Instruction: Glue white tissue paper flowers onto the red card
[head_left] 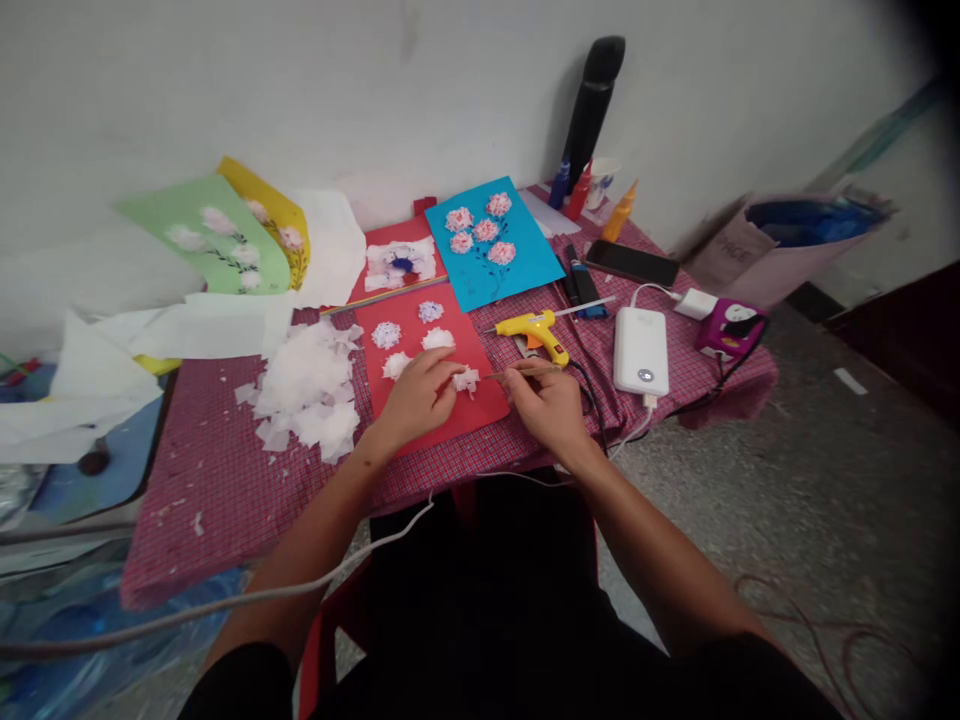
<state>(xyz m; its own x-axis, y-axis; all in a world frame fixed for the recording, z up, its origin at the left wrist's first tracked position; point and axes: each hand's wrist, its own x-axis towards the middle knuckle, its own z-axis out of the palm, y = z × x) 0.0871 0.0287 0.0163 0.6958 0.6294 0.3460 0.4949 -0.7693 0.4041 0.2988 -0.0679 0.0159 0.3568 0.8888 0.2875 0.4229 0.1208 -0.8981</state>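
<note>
My right hand (551, 405) pinches a thin wooden stick (536, 372), its narrow end pointing left at a small white paper flower (466, 380). Whether that end carries bristles is too small to tell. My left hand (420, 395) rests on the red sheet (484, 405), fingers apart, with fingertips at the left side of the same flower. Further white paper flowers sit on the sheet, partly behind my left hand. Two flowers at the top, one of them a speckled flower (386, 335), carry bluish-purple colour.
A heap of white paper pieces (307, 385) lies left on the checked cloth (202, 430). Behind are a blue card with pink flowers (491, 245) and a paint-stained tissue (401, 265). A yellow glue gun (532, 328), white power bank (641, 350) and phone (632, 262) lie right; cables trail nearby.
</note>
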